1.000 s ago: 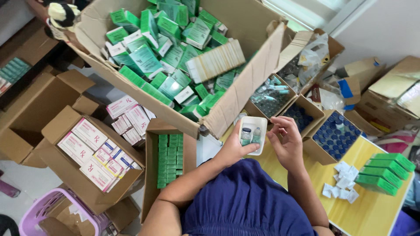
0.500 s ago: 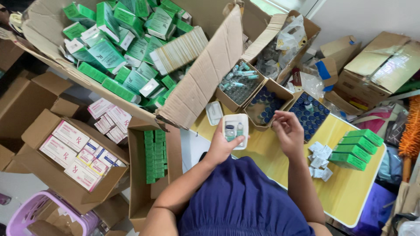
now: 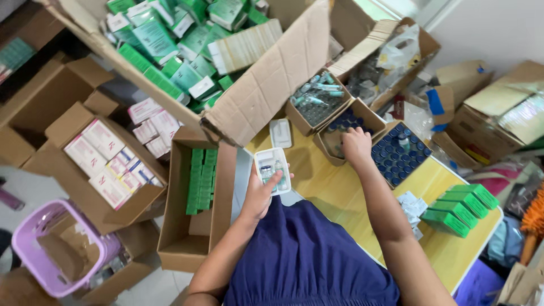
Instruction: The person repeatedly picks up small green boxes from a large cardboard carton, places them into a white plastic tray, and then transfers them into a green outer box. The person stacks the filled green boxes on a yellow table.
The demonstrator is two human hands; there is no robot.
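Observation:
My left hand (image 3: 259,192) holds a small white plastic tray (image 3: 272,168) with two vials in it, thumb over its lower edge, above the yellow table (image 3: 328,192). My right hand (image 3: 356,145) reaches forward into a small cardboard box of blue-capped vials (image 3: 345,127); its fingertips are down among the vials, and whether it grips one I cannot tell. A second box of blue-capped vials (image 3: 399,156) sits just right of that hand. An empty white tray (image 3: 280,132) lies on the table beyond the held one.
A big open carton of green and white boxes (image 3: 187,39) fills the top left. A box of clear vials (image 3: 317,99) stands behind the table. Green cartons (image 3: 459,207) are stacked at the table's right. Cartons of pink-white boxes (image 3: 110,161), green packs (image 3: 199,178) and a purple basket (image 3: 56,249) stand left.
My right hand moved from beside the held tray forward into the box of blue-capped vials. The left hand kept the tray, and the view shifted down and left.

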